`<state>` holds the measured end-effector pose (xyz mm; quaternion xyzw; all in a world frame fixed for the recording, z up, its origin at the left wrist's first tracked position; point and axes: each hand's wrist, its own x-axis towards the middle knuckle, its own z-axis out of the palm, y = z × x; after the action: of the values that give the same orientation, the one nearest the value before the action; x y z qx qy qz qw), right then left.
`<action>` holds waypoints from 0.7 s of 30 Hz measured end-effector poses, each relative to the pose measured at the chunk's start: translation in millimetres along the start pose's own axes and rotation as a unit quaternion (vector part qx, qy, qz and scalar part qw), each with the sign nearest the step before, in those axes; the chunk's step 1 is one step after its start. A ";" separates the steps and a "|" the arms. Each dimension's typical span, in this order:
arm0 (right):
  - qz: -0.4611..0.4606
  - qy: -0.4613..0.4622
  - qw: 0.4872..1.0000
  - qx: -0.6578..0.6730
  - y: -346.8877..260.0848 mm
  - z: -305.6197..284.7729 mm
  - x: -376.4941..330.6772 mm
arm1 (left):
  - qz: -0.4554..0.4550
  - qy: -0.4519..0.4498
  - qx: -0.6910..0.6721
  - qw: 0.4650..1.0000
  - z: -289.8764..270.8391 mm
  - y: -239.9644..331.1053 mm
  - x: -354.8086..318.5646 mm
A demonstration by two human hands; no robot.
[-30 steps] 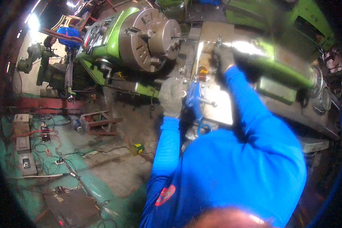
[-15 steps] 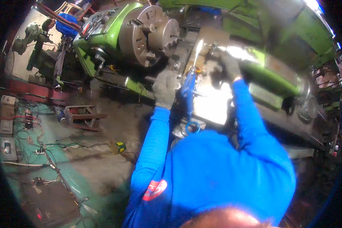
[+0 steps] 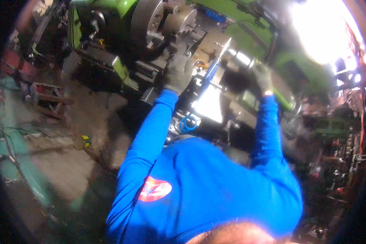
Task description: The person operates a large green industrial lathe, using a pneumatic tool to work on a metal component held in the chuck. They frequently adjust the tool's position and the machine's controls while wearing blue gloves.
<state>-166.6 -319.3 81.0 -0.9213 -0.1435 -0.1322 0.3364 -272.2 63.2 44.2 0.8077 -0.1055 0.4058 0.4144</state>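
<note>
Since half a second ago the view has swung closer over the green lathe [image 3: 110,61], so its round chuck [image 3: 150,20] now sits near the top edge and both sleeves stretch further up the picture. The gloved left hand [image 3: 177,73] rests on the grey carriage just below the chuck, fingers curled down onto the metal, though whether they clamp anything cannot be told. The gloved right hand [image 3: 262,75] is further right, its fingers seemingly wrapped round a dark handle that blur hides. A blue-handled tool [image 3: 209,75] lies between the hands, touching neither. Judging from this, the work goes best with the left hand bracing well away from the chuck jaws while the right turns steadily.
</note>
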 end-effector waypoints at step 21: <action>-0.062 -0.317 0.919 -0.229 36.1 105.4 247.7 | -0.082 -0.030 -0.035 0.996 -10.0 -2.2 1.4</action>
<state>90.4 -232.9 66.4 -0.9561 -0.2652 0.1167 0.0449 -275.9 72.4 47.3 0.8104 -0.0652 0.3423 0.4711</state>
